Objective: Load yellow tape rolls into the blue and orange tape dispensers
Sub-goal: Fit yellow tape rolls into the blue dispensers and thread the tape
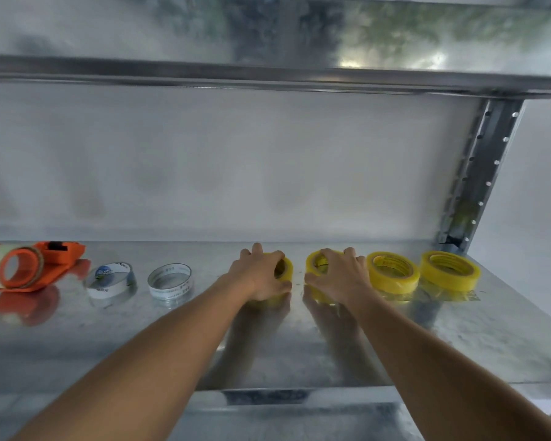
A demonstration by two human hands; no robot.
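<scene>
Both hands are curled over yellow rolls: left hand (260,275) grips one roll (285,270), right hand (339,275) grips another (314,265). Orange dispenser (50,265) sits far to the left hand's left.

I see two bare forearms, no sleeves anywhere along them up to the bottom edge of the view. My left hand (261,275) wears no glove, ring or watch, and the same goes for my right hand (337,272). Both wrists are plain, with no band or strap. The fingers are uncovered; the nails are too blurred for me to describe.
</scene>
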